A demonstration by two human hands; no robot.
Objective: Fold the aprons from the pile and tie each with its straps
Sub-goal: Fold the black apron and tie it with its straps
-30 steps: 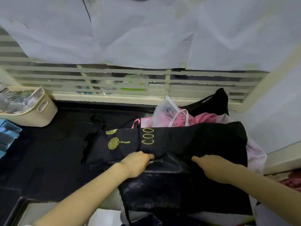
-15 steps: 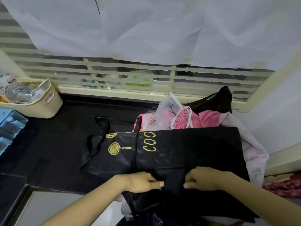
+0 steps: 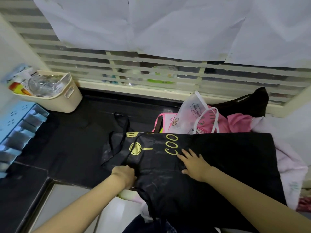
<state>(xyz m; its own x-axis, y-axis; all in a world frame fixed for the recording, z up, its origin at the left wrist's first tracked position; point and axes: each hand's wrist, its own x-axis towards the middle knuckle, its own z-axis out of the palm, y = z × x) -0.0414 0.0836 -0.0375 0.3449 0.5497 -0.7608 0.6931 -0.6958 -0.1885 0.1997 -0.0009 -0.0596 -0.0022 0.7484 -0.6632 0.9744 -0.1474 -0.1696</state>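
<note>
A black apron (image 3: 227,158) with a gold pan print and gold letters lies spread over the pile on the dark counter (image 3: 70,148). Its thin black straps (image 3: 117,140) trail off to the left. My left hand (image 3: 125,176) grips the apron's near left edge with curled fingers. My right hand (image 3: 193,163) lies flat on the cloth with fingers spread, just below the gold letters. Behind the black apron the pile shows a pink apron (image 3: 235,121), a white translucent one (image 3: 191,113) and another black one (image 3: 252,101).
A cream basket (image 3: 67,100) full of packets stands at the back left by the window grille (image 3: 151,78). A blue organiser (image 3: 18,128) sits at the left edge. A pale cloth (image 3: 289,165) spills to the right. The counter's front edge runs below my left hand.
My right hand went from the near fold up to the gold letters and flattened out. My left hand shifted left along the near edge. The camera tilted down and left.
</note>
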